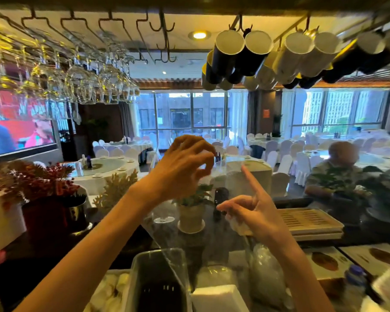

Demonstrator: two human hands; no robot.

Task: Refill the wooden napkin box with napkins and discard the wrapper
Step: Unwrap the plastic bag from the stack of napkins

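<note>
I've got the clear wrapper (185,226) stretched up in front of me, over the bench (212,248). Left hand (182,167) pinches its top edge w/ curled fingertips; right hand (254,212) is closed on a bunched-up bit, index finger sticking out. Film looks feather-light, floppy, slippery, so I'd grip at edges, pinch hard. Napkins (218,298) sit low centre, white and soft. Wooden box: can't tell.
</note>
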